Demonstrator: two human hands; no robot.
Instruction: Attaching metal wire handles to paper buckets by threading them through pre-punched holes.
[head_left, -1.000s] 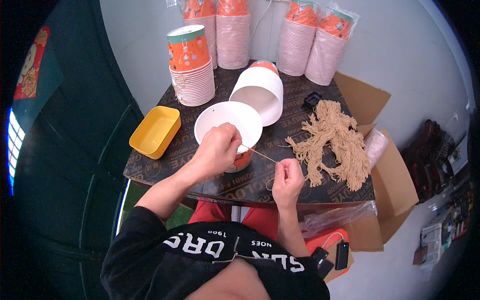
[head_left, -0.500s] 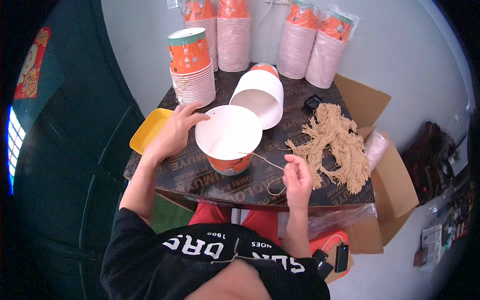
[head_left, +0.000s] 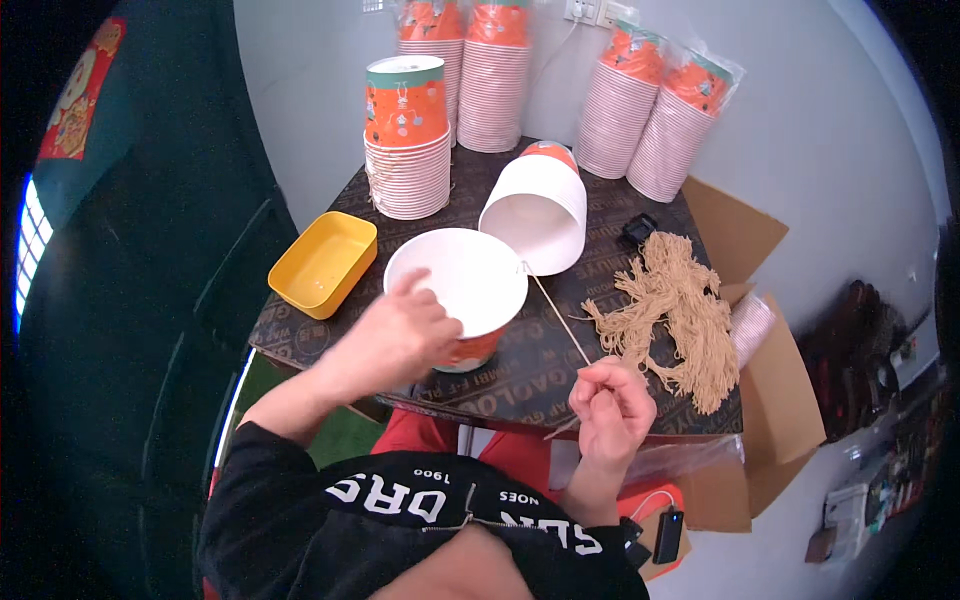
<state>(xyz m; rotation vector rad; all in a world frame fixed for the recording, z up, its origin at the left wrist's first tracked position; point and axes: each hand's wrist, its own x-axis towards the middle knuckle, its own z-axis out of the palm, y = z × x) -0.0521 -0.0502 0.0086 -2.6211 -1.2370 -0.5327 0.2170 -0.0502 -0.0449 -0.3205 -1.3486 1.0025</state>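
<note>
An orange-printed paper bucket (head_left: 468, 347) with a white inside stands upright near the table's front. From the right side of its rim a thin beige cord (head_left: 556, 312) runs taut to my right hand (head_left: 612, 410), whose fingers are closed around it; a loose end hangs below the hand. My left hand (head_left: 395, 335) hovers over the bucket's near left side, index finger stretched out and the others loosely bent, holding nothing. Whether it touches the rim is hard to tell. Behind lies a second bucket (head_left: 548, 205) on its side, its white mouth facing me.
A yellow plastic tray (head_left: 325, 262) sits at the left, a tall bucket stack (head_left: 407, 140) behind it. Wrapped stacks (head_left: 495, 80) line the wall. To the right are a bundle of beige cords (head_left: 680, 320), a small black object (head_left: 638, 230) and an open cardboard box (head_left: 780, 400).
My right hand has drawn back toward me and the cord has gone from slack to taut. My left hand has left the bucket's far left rim and come nearer, over its front side.
</note>
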